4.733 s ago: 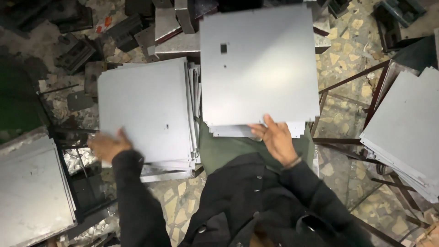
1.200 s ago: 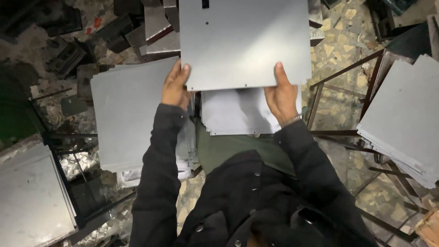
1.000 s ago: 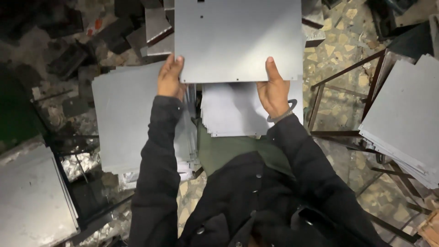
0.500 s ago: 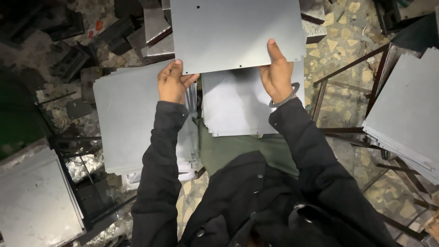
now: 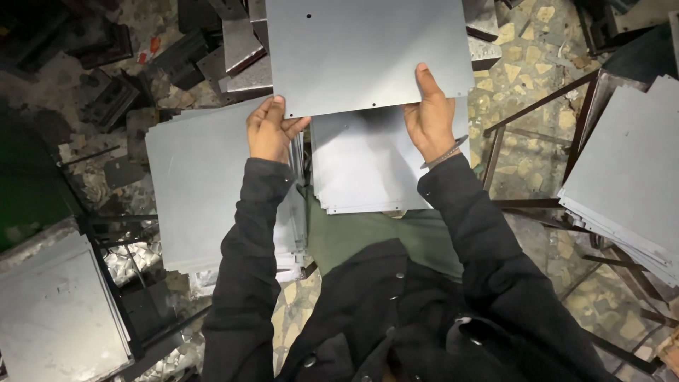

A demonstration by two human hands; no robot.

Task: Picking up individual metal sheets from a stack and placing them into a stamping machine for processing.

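**A:** ok so what's each hand doing here?

**B:** Both are on the same grey metal sheet (image 5: 368, 53), held up flat in front of the person. The left hand (image 5: 270, 131) grips its near left corner, fingers curled closed on the edge, knuckles facing the camera. The right hand (image 5: 430, 117) has the near edge further right, thumb laid up on the top face and the rest of the fingers tucked underneath, so clamped on too. There's a thin bracelet (image 5: 447, 150) on that wrist.

**A:** and where's the sheet relative to everything else?

**B:** Lifted above a middle stack of sheets (image 5: 368, 173) that sits right in front of the person's lap; the held sheet overlaps the far part of that stack. You can see a few small holes near the sheet's edges. Just left of that is a second stack (image 5: 205, 191), bigger looking, right beside the left forearm.

**A:** anything else around?

**B:** Another pile of sheets on a dark metal frame at the right (image 5: 629, 177), well apart from the hands. One more grey panel at lower left (image 5: 56, 311). Dark metal scrap (image 5: 113, 99) lies on the stone-chip floor (image 5: 530, 78) at upper left. Black jacket sleeves on both arms.
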